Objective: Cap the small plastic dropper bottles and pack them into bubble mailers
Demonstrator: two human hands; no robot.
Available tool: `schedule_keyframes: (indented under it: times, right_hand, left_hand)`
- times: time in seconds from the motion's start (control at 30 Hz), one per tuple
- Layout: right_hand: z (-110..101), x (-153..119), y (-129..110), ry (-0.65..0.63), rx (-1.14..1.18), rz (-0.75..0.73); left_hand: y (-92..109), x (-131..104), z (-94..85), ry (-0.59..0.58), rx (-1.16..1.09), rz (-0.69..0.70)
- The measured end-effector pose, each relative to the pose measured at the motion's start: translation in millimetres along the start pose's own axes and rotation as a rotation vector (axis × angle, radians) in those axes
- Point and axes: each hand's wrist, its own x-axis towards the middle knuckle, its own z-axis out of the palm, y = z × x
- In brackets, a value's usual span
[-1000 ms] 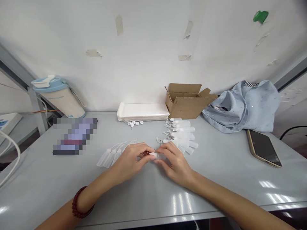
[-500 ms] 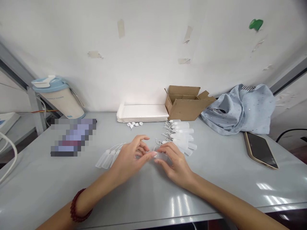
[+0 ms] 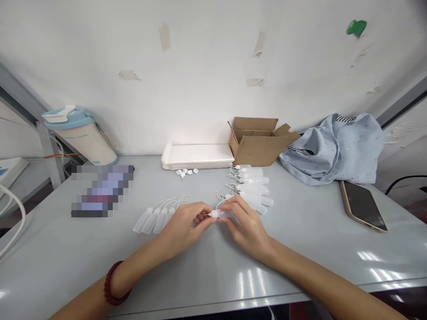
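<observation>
A small translucent squeeze bottle (image 3: 224,214) with a white cap and a thin curved strap lies sideways between my hands, just above the table. My right hand (image 3: 245,224) grips its body, thumb below and fingers over the top. At the cap end my left hand (image 3: 188,222) is closed in a pinch, with a thin needle-like tip showing at its fingers. Several similar bottles (image 3: 151,220) lie in a row beside my left hand, partly hidden by it. Beyond my right hand is a pile of more such bottles (image 3: 251,184).
Small white caps (image 3: 187,172) lie before a stack of white padded envelopes (image 3: 200,154). Beside it stands an open cardboard box (image 3: 260,151). A blue cloth bag (image 3: 336,151) and a phone (image 3: 363,206) are at right; a tumbler (image 3: 86,140) and a pixelated object (image 3: 103,191) at left.
My left fingers have closed from a spread pose into a pinch at the bottle's cap end. The bottle now shows more clearly between my hands. The view has shifted slightly.
</observation>
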Motion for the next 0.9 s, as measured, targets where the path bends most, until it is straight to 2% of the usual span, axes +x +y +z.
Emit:
schedule_keyframes:
  times: [0.1,0.23,0.33,0.47,0.67,0.9]
  right_hand:
    - [-1.2,1.1,-3.5,-0.006,0.049,-0.014]
    - [-1.8,0.7,-7.0,0.013,0.025,-0.066]
    - [-1.3,0.0,-6.1,0.022,-0.017,-0.087]
    - [0.5,-1.9,-5.8,0.027,-0.074,-0.138]
    - [1.4,-2.5,-8.9,0.062,-0.069,-0.148]
    - [0.9,-0.1,-8.2,0.113,-0.061,-0.148]
  left_hand:
    - [0.1,-0.4,-0.3,0.01,0.009,0.036]
    - [5.7,-0.9,-4.9,-0.109,-0.06,0.017]
    - [10.3,-1.0,-6.6,-0.147,-0.119,-0.04]
    - [12.0,-0.4,-3.6,-0.106,-0.203,-0.141]
    - [8.9,0.2,-2.4,-0.088,-0.324,-0.205]
    - [7.9,1.3,-8.3,-0.228,-0.427,-0.273]
